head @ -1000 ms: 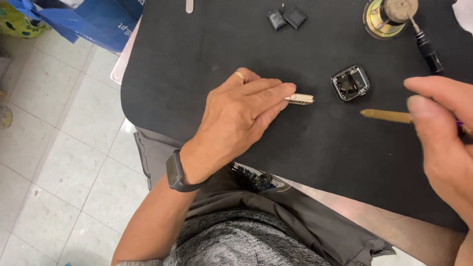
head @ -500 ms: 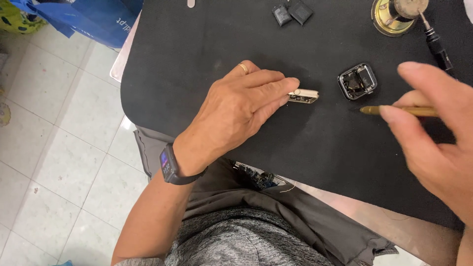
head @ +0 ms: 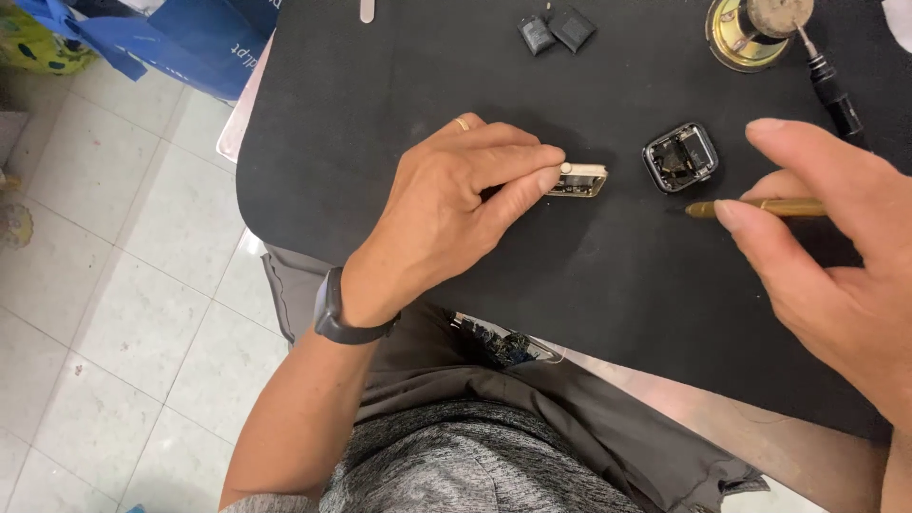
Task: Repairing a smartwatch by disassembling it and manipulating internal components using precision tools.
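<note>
Left hand (head: 456, 214) pinches the small gold-edged rectangular casing (head: 579, 180) between thumb and forefinger, pressing it flat against the black table (head: 380, 104). Right hand (head: 836, 266) closes around a slim brass-coloured tool (head: 750, 207), its tip aimed left and hovering well apart from the casing. Just above that tip sits an opened dark square watch body (head: 680, 157). Farther out: two small black square parts (head: 557, 30) at the table's far edge, a round brass tin (head: 750, 33), and a black-handled screwdriver (head: 834, 85). Risk as I see it: the casing is held only at one end, so a hard poke could skid it away.
</note>
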